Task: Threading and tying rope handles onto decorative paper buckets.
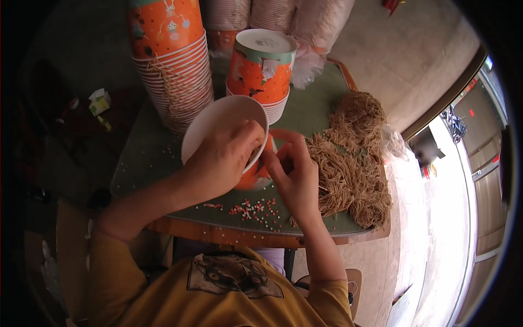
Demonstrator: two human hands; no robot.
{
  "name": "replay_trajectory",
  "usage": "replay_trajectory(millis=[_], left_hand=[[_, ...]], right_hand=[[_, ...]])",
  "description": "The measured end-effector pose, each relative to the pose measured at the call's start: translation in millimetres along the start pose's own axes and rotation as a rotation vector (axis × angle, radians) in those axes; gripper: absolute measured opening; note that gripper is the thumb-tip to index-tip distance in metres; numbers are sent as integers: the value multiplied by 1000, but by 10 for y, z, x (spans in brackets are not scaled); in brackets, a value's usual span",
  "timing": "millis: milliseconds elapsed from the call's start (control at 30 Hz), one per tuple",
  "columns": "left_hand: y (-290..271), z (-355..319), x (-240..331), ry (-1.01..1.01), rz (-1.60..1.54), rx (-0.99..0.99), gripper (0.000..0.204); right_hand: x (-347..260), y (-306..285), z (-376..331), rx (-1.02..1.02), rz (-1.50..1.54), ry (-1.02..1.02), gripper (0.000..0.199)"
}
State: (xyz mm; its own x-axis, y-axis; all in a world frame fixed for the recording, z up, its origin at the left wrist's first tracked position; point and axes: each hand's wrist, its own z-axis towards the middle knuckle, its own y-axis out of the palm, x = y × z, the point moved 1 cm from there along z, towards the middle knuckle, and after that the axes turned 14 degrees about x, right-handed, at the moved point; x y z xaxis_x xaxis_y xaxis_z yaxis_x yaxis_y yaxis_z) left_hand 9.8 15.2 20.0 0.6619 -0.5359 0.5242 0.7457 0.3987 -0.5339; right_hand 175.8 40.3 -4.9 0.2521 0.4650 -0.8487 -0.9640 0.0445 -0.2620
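Note:
A paper bucket, white inside and orange outside, leans tilted on the green table in front of me. My left hand reaches over its rim, fingers curled inside against the right wall; the fingertips are hidden. Outside that same wall is my right hand, its thumb and fingers bent together close to the bucket; anything between them is too small to make out. Right beside it lie bundles of tan cord. Small red and white beads are scattered near the table's front edge.
A tall stack of orange buckets with cords hanging on it stands at the back left. Behind the tilted bucket is a shorter upside-down stack. Plastic-wrapped stacks stand farther back. The table's wooden edge runs close to me.

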Motion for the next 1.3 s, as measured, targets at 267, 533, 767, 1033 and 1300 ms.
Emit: replay_trajectory(millis=[267, 533, 767, 1033, 1300], left_hand=[[-314, -93, 68, 33, 53, 3, 13], [-578, -330, -282, -140, 50, -14, 13], [-635, -420, -351, -682, -559, -117, 24], [-458, -516, -458, -865, -715, -100, 25], [-421, -397, -466, -700, -612, -84, 7]], right_hand=[[122, 502, -116, -155, 430, 58, 26], [166, 845, -139, -349, 390, 69, 9], [99, 800, -81, -444, 611, 499, 11], [52, 794, -151, -397, 687, 651, 15], [189, 506, -605, -233, -181, -370, 11]])
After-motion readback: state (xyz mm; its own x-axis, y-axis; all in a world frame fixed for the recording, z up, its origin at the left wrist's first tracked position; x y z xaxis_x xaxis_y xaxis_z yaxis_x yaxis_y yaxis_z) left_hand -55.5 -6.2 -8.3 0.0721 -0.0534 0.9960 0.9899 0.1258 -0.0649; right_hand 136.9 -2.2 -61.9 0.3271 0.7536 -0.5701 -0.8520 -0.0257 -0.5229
